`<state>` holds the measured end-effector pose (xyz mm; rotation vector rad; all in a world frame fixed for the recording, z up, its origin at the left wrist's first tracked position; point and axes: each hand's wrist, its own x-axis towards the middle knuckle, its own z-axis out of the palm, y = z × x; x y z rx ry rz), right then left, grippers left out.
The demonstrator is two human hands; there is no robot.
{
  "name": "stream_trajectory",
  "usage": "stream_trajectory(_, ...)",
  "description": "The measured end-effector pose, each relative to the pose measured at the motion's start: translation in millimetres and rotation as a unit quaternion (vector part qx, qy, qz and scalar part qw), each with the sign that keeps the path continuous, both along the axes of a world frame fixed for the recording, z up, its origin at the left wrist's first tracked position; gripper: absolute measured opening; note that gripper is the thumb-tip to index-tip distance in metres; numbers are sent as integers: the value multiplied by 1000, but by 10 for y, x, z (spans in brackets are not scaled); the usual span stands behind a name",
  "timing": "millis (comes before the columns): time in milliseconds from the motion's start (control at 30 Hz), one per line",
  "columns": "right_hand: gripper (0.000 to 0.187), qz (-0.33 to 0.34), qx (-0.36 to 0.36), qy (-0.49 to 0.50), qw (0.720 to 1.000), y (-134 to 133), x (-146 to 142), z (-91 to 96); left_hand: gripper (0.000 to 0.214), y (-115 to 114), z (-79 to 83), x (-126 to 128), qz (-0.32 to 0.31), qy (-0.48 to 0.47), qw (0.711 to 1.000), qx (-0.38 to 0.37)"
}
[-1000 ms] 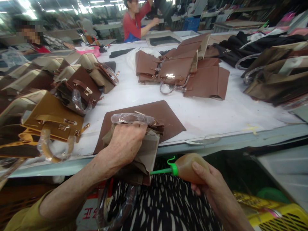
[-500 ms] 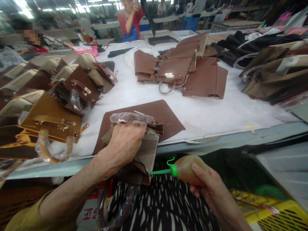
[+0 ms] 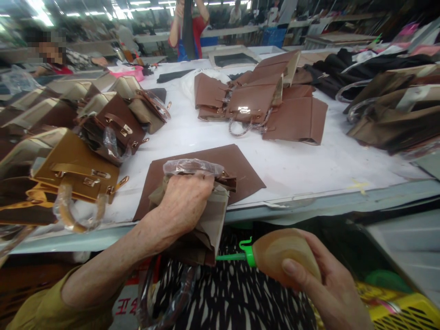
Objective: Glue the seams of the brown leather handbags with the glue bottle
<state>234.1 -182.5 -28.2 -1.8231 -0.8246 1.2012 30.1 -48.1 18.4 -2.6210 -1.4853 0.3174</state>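
My left hand (image 3: 187,199) is closed on the upper part of a brown handbag (image 3: 215,220) that hangs partly over the table's front edge. One plastic-wrapped handle (image 3: 192,167) of the bag lies above my knuckles; another dangles below, near my patterned clothing. The bag's beige lining faces right. In my right hand (image 3: 316,275) is a squeeze bottle (image 3: 283,256) of amber liquid, with a green cap and a thin green nozzle. The nozzle's tip meets or nearly meets the bag's lower right edge. My left fingertips are hidden behind the bag.
Brown handbags (image 3: 256,98) are heaped mid-table. To the left stand a mustard handbag (image 3: 77,160) and several brown ones. Dark bags (image 3: 395,101) crowd the right side. A yellow basket (image 3: 412,302) is at lower right. Co-workers (image 3: 199,27) are across the table.
My right hand and the bottle have shifted slightly right and down, and the nozzle tip has slid a little lower along the bag's edge. The left hand keeps its grip. The far co-worker's arms have moved.
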Motion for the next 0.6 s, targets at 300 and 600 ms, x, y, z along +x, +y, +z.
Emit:
stream_trajectory(300, 50, 73, 65, -65, 993, 226, 137, -301, 25, 18, 8, -16, -12, -24, 1000, -14)
stream_trajectory(600, 50, 52, 91, -122, 987, 496, 159, -423, 28, 61, 13, -8, -5, -34, 999, -20)
